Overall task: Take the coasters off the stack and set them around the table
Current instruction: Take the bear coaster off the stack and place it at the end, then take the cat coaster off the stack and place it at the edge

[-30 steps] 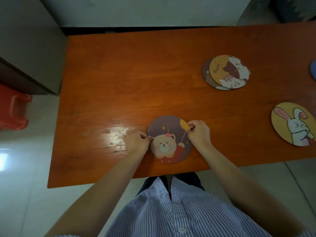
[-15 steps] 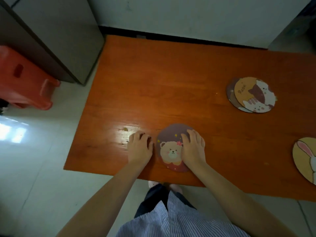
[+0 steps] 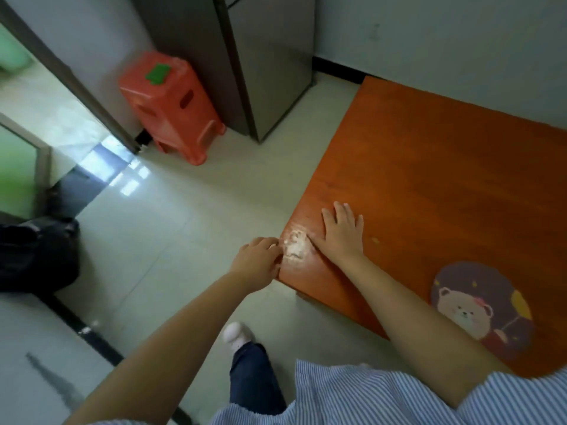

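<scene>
The orange-brown wooden tabletop (image 3: 445,185) carries one round, flat coaster printed with a bear on a purple ground (image 3: 481,311), lying at the near edge, well apart from both hands. It looks thin, light and stiff, so it would likely be easiest to pinch at its rim or slide to the edge. The right hand (image 3: 342,233) lies palm-down near the near-left corner, fingers spread, holding nothing. The left hand (image 3: 259,262) touches that corner's edge, fingers loosely curled, empty.
</scene>
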`<action>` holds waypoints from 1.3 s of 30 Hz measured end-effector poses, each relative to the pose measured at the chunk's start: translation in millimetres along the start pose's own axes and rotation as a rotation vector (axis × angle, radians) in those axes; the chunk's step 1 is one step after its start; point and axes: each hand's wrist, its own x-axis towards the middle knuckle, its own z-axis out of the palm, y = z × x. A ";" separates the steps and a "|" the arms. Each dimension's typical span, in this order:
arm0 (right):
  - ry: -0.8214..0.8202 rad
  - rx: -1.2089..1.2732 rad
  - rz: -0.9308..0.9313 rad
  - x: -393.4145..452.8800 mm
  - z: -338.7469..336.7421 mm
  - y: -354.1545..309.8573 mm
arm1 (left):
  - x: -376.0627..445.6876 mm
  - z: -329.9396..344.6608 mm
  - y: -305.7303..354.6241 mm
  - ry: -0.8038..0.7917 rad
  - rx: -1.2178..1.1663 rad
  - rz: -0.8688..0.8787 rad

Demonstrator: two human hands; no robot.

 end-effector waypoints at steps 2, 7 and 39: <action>0.035 -0.003 0.096 19.7 4.8 -23.0 | 1.8 -11.5 -35.6 -0.049 0.024 0.021; 0.076 -0.062 0.347 42.8 18.8 -54.5 | 24.6 -44.6 -110.1 -0.077 0.081 0.072; 0.406 0.223 1.239 163.9 -31.8 21.2 | 414.0 -139.6 88.2 -0.178 0.462 1.230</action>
